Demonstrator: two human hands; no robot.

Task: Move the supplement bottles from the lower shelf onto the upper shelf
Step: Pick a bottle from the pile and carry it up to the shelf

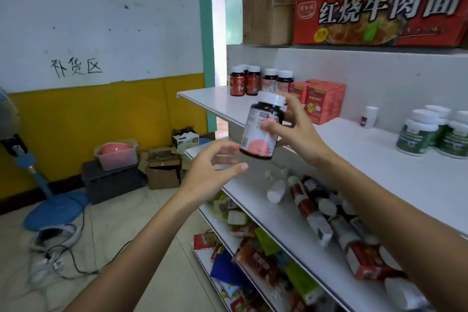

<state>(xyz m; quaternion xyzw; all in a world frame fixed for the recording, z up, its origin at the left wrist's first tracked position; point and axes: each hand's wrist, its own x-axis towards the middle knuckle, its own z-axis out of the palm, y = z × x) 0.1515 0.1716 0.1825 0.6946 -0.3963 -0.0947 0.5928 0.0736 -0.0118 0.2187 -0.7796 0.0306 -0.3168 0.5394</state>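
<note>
My right hand (295, 132) grips a dark supplement bottle (260, 126) with a white cap and a pink label, held in the air in front of the upper shelf (202, 99). My left hand (215, 172) hovers just below and left of that bottle, fingers spread and holding nothing. Several dark bottles with white caps (253, 81) stand at the upper shelf's far left end. On the lower shelf (268, 220) several more bottles (311, 210) lie on their sides in a row.
Red boxes (321, 101) and green-labelled white bottles (430, 132) stand on the upper shelf. Cardboard cartons (374, 10) fill the top shelf. Snack packets (255, 256) crowd the lowest shelves. A blue fan (45, 197), crates and boxes (162, 167) sit on the floor at left.
</note>
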